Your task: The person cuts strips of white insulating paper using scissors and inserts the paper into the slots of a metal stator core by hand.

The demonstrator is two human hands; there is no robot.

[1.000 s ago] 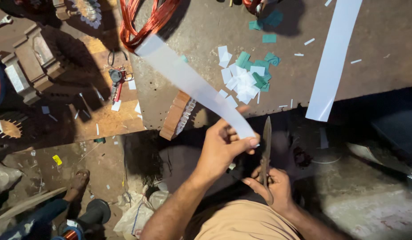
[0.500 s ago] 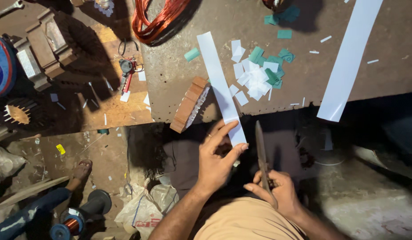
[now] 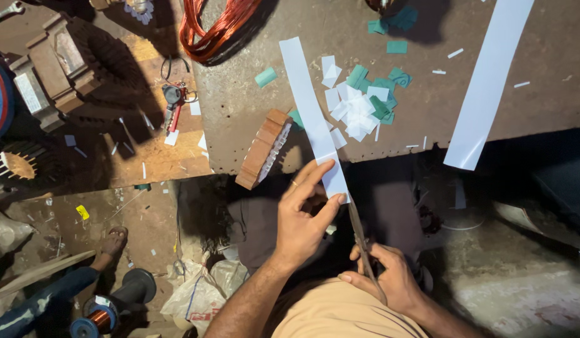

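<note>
A: Where is the white paper strip sitting against the fingers?

B: It is running from about eleven o'clock down to five o'clock across the grey bench top; its lower end is hanging over the bench edge and lying inside the left hand; the thumb is pressing it from below at the strip's five o'clock corner, and the forefinger is lying along its left edge, so the fingers are pinching the strip and are not spread.

A: And the right hand?

B: It is sitting at five o'clock from the left hand, just above the tan garment; its fingers are curling tightly round the handles of dark scissors, whose blades are pointing up toward twelve o'clock and are meeting the strip's lower end right beside the left thumb; whether the blades are parted I cannot tell.

A: What is lying around the strip?

B: A heap of white and green paper cuttings is lying at three o'clock from it, touching its edge; a brown wooden block is resting at nine o'clock, on the bench edge; a second white strip is lying well apart at three o'clock; a coil of copper wire is sitting at eleven o'clock.
</note>
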